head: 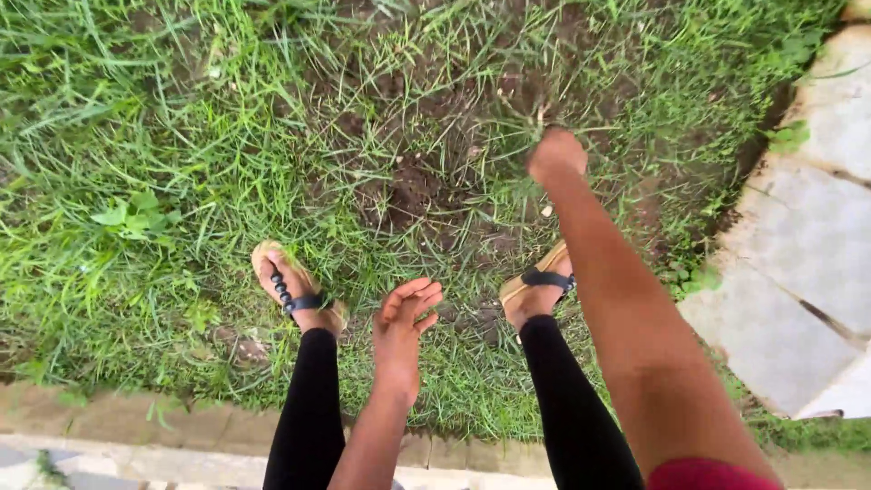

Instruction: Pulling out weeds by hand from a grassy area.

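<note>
Grass [136, 181] covers most of the ground seen from above, thick and long at the left of the frame and thin toward the centre, where a patch of bare dark soil [413, 186] shows through. Pale paving stones [807, 236] curve down the right edge, and a low stone kerb [181, 426] runs along the bottom.

The person stands bent over the patch in black leggings and tan sandals, the left foot [295, 295] at lower centre-left and the right foot [537, 290] at centre. The right hand [556, 154] reaches far forward, closed into a fist around a tuft of thin grass blades [522, 122] just above the bare soil; from this angle only the back of the fist shows, so how many blades it grips cannot be told. The left hand [404, 331] hangs free between the feet, palm open, fingers loosely spread and curled, holding nothing.

As a judgement, the work looks partly done: the soil in the middle is already stripped of most growth, while sparse blades remain around it and dense grass stands untouched at the left and top of the frame.

No bucket, bag or other container is in view, and no heap of pulled grass can be seen.
</note>
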